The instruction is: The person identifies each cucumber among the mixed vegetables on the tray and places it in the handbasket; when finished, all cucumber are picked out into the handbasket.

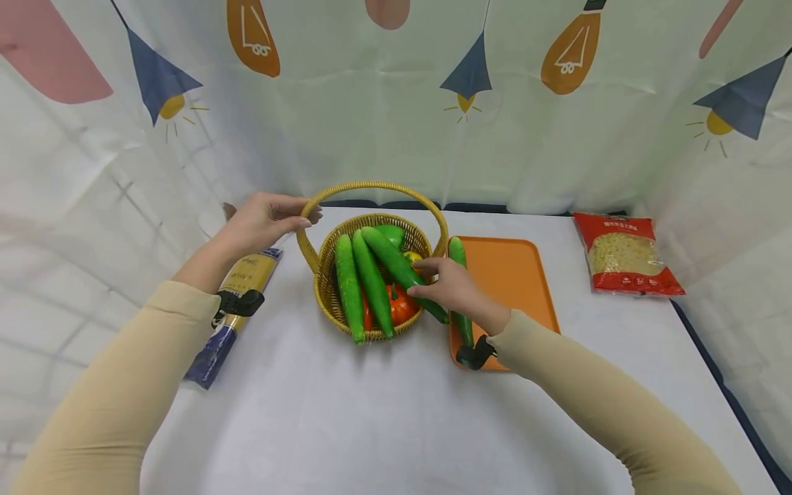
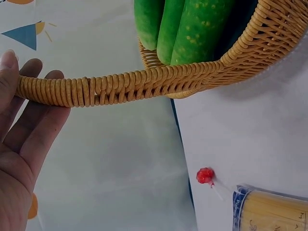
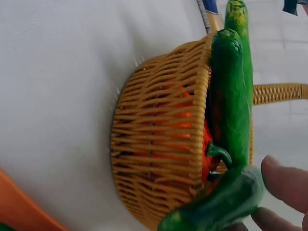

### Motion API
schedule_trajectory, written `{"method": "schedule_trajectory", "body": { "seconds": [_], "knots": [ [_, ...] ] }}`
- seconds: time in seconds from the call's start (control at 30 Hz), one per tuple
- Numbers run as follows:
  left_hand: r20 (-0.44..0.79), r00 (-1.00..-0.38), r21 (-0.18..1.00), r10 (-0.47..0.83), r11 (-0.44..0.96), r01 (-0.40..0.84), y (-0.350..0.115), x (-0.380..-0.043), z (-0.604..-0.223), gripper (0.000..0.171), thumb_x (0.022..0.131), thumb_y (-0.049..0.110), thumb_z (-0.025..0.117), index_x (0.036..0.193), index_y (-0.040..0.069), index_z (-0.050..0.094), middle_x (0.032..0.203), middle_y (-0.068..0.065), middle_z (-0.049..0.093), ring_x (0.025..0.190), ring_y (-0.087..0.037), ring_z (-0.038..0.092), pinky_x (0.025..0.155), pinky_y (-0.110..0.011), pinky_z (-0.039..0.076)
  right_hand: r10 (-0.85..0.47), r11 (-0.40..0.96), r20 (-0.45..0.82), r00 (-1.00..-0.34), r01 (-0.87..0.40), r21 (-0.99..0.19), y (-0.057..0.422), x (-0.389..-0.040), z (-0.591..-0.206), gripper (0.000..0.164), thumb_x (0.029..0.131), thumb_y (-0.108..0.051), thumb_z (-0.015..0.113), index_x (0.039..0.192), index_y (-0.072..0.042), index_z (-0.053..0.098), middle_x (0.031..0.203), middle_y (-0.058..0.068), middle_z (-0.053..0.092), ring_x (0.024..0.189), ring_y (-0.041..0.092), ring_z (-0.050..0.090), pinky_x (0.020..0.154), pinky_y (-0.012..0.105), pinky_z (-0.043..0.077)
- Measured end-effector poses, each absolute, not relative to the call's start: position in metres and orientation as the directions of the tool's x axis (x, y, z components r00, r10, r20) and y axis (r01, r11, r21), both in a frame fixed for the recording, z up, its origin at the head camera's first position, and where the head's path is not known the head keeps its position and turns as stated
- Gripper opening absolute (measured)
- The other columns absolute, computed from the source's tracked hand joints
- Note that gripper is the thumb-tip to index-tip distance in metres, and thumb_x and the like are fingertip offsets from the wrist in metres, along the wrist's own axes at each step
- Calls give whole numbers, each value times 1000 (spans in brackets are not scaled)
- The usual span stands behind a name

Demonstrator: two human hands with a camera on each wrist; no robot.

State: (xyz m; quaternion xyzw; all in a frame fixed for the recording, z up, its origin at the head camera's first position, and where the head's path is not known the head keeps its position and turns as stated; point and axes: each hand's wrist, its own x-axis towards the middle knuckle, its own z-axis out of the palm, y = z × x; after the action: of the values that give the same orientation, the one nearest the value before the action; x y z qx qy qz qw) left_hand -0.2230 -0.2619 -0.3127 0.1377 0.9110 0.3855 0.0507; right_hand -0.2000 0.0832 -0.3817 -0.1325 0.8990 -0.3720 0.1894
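A wicker basket (image 1: pixel 323 302) stands on the table with a tall hoop handle (image 2: pixel 120 86). My left hand (image 1: pixel 262 218) holds that handle at its upper left, thumb and fingers on either side of it. Three cucumbers lie across the basket; the rightmost cucumber (image 1: pixel 396 260) slants over the rim. My right hand (image 1: pixel 454 283) pinches this cucumber (image 3: pixel 216 204) between thumb and fingers. Under the cucumbers are an orange-red pepper (image 1: pixel 402 307), a green pepper (image 1: pixel 392 234) and something yellow (image 1: pixel 412 257), partly hidden.
Right of the basket, an orange tray (image 1: pixel 513 275) bears another cucumber (image 1: pixel 458 254), partly behind my right hand. A red bag of pasta (image 1: pixel 625 254) lies at the far right. A blue-and-yellow noodle packet (image 1: pixel 213 350) lies under my left forearm, near a red lollipop (image 2: pixel 205 175).
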Motion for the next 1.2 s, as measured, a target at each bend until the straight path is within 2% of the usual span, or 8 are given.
{"method": "schedule_trajectory", "body": {
  "seconds": [0.1,0.37,0.57,0.77,0.9,1.03,1.2],
  "knots": [
    [8,-956,724,292,658,207,-260,-223,-311,39,103,11,62,141,6,62,132,-17,69,125,-34,66,97,-33,60,-364,696,-238,-900,-94,-712,79,-201,-386,59,92,-25,78,145,-9,58,135,16,66,124,31,62,101,44,57],
    [4,-956,723,292,659,204,-259,-223,-310,39,103,11,62,141,7,62,132,-17,70,123,-33,67,97,-32,60,-342,692,-241,-908,-70,-719,76,-202,-390,59,91,-22,79,144,-8,58,134,17,67,123,30,63,100,42,58],
    [16,-954,717,301,661,221,-260,-223,-312,38,103,11,62,141,6,62,130,-17,70,122,-33,67,97,-31,60,-343,604,-280,-897,17,-797,83,-203,-391,57,93,-19,76,146,-7,57,136,18,65,127,32,60,101,43,58],
    [7,-958,715,285,669,204,-262,-223,-313,39,103,10,61,142,7,61,131,-16,70,123,-33,67,100,-38,59,-366,512,-344,-865,121,-850,94,-202,-394,55,96,-19,73,148,-8,55,140,19,62,121,30,63,94,38,59],
    [1,-960,714,280,672,197,-264,-224,-314,39,103,11,61,142,8,62,131,-15,70,123,-31,67,98,-31,60,-383,435,-386,-839,205,-877,109,-196,-394,55,97,-18,71,149,-11,54,144,18,59,120,29,63,92,35,58],
    [0,-959,709,283,677,200,-265,-225,-314,38,104,10,61,141,8,62,131,-15,71,122,-30,67,96,-25,60,-447,385,-364,-817,191,-903,134,-188,-393,57,98,-16,68,152,-8,50,150,21,53,119,26,64,93,33,58],
    [-14,-963,708,268,683,180,-265,-225,-313,37,103,11,61,140,8,64,130,-15,71,122,-31,67,99,-33,59,-545,347,-310,-779,127,-929,178,-177,-394,58,99,-15,67,152,-3,47,148,24,54,112,22,70,95,34,60]
  ]
}}
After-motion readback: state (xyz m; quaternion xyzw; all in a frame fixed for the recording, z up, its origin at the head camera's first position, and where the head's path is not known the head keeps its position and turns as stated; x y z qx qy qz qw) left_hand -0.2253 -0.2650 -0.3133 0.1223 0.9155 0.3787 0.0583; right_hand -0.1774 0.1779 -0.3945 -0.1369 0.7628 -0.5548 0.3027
